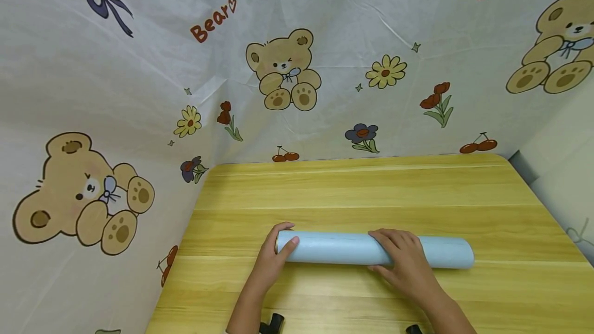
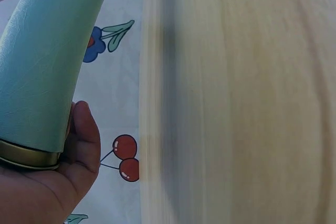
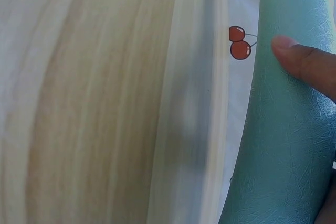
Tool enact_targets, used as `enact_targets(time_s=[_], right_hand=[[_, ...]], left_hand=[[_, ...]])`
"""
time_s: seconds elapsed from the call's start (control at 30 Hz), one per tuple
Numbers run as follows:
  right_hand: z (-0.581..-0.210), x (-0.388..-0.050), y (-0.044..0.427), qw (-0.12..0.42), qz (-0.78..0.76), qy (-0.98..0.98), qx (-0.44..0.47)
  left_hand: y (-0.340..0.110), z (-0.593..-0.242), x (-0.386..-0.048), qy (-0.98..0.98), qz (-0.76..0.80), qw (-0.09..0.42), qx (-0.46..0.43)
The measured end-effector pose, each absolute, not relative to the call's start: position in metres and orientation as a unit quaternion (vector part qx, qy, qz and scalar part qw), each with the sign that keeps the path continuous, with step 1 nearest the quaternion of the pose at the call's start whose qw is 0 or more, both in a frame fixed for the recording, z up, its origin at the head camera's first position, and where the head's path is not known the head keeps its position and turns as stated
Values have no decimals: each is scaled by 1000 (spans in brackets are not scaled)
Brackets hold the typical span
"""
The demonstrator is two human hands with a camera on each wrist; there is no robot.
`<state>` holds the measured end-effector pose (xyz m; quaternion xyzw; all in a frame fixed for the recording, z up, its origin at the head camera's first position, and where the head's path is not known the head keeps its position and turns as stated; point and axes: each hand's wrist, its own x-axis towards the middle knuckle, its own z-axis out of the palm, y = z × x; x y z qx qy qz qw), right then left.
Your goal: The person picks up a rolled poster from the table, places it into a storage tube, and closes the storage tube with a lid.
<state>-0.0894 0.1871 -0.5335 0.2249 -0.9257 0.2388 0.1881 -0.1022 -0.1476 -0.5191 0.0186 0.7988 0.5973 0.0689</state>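
A long light-blue cylinder (image 1: pixel 331 248) lies crosswise over the wooden table in the head view. My left hand (image 1: pixel 274 259) grips its left end, thumb on the near side and fingers round the end. Right of the cylinder's middle, my right hand (image 1: pixel 408 264) holds it with fingers over the top and thumb on the near side. In the left wrist view a brass-coloured rim (image 2: pixel 29 156) edges the cylinder beside my left hand (image 2: pixel 58 182). The right wrist view shows a digit of my right hand (image 3: pixel 310 66) lying along the textured blue surface (image 3: pixel 286 145).
The wooden table (image 1: pixel 362 184) meets a pale cloth (image 1: pixel 339 24) printed with bears and flowers at its back and left. Black objects (image 1: pixel 274 323) show at the bottom edge near my left forearm, and another (image 1: pixel 413 329) near my right forearm.
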Motion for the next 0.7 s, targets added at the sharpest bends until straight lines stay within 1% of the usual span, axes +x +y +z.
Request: enact_targets(time_s=[0.3, 0.7], right_hand=[[-535, -89, 184, 188, 229, -929, 220], [-534, -88, 177, 197, 231, -927, 221]], left_hand=[[-146, -522, -101, 825, 562, 51, 12], [-144, -521, -100, 833, 554, 15, 0]])
